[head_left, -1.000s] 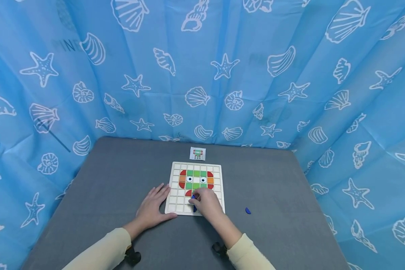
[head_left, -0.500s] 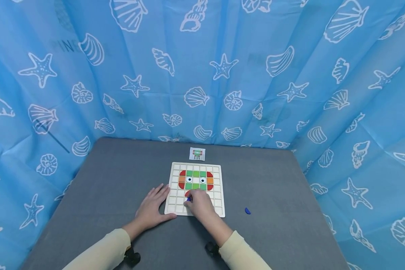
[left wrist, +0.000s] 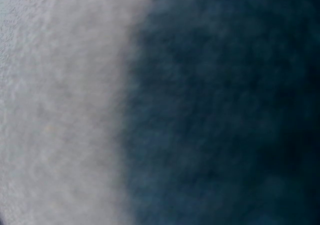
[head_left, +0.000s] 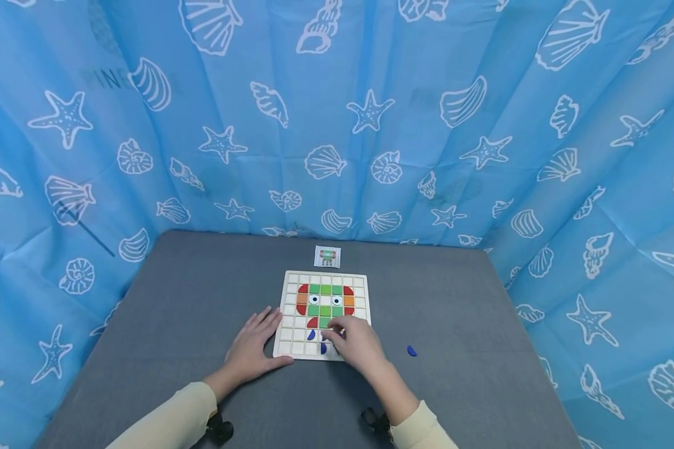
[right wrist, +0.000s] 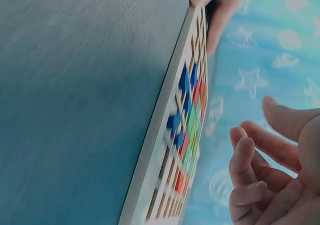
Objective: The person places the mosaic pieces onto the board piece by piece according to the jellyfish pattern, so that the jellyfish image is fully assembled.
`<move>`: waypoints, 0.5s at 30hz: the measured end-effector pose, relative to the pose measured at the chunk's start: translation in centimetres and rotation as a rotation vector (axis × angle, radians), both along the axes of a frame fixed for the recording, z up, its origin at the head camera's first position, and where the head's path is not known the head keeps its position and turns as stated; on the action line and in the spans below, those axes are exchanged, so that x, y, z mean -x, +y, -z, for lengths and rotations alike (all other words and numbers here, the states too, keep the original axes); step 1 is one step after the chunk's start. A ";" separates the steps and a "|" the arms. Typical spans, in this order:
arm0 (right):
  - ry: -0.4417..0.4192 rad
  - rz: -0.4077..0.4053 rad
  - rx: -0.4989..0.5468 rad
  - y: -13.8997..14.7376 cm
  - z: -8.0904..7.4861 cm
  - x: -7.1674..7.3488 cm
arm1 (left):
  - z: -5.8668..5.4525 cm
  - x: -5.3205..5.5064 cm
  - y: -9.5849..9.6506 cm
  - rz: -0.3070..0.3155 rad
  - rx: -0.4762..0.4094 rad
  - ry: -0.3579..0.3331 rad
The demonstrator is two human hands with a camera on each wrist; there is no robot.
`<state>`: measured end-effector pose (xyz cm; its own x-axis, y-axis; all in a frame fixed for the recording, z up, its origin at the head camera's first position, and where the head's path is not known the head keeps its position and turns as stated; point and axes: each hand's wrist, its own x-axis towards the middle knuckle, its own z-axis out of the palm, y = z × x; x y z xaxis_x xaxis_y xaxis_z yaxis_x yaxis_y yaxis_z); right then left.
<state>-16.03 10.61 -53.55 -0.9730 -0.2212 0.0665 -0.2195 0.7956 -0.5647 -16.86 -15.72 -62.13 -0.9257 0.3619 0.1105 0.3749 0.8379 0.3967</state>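
A white gridded board lies on the table with red, orange, green and eye-marked tiles in it. My left hand rests beside it, fingers at its left edge and thumb near its lower left corner. Over the board's lower right part is my right hand. In the right wrist view that hand's thumb stands apart from its loosely bent fingers, with nothing between them. A blue half-round piece lies below the red tile, and another blue piece sits lower. More blue pieces are partly hidden by the right hand in the head view.
A small picture card lies behind the board. One blue half-round piece is on the grey table to the right. A blue shell-print curtain hangs around the table. The left wrist view is only blur.
My right hand carried a blue piece left across the board, let it go below the red tile, then moved back right. The left hand stays in place.
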 end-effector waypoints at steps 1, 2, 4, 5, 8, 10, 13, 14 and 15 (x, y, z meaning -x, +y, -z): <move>0.005 0.021 -0.001 0.6 0.0 -0.1 | 0.1 0.0 0.0 -0.001 0.000 0.004; 0.003 0.044 -0.002 1.1 0.0 -0.3 | 0.1 0.0 -0.1 -0.003 -0.001 0.004; 0.002 0.096 -0.004 2.4 0.0 -0.4 | 0.2 0.0 -0.1 -0.006 -0.005 0.003; 0.008 0.118 -0.002 3.0 0.0 -0.5 | 0.2 0.0 -0.1 -0.006 -0.011 0.000; 0.012 0.180 0.002 4.9 0.1 -0.7 | 0.1 -0.1 -0.2 -0.011 -0.020 -0.004; 0.014 0.214 -0.002 6.2 0.2 -0.9 | 0.1 0.0 -0.2 -0.012 -0.020 -0.001; 0.011 0.257 -0.031 8.2 0.5 -1.4 | 0.1 -0.1 -0.2 -0.008 -0.022 -0.003; 0.012 0.271 -0.045 8.9 0.6 -1.6 | 0.1 -0.1 -0.1 -0.007 -0.024 -0.005; 0.012 0.282 -0.059 9.6 0.8 -1.8 | 0.2 -0.1 0.0 -0.006 -0.025 -0.006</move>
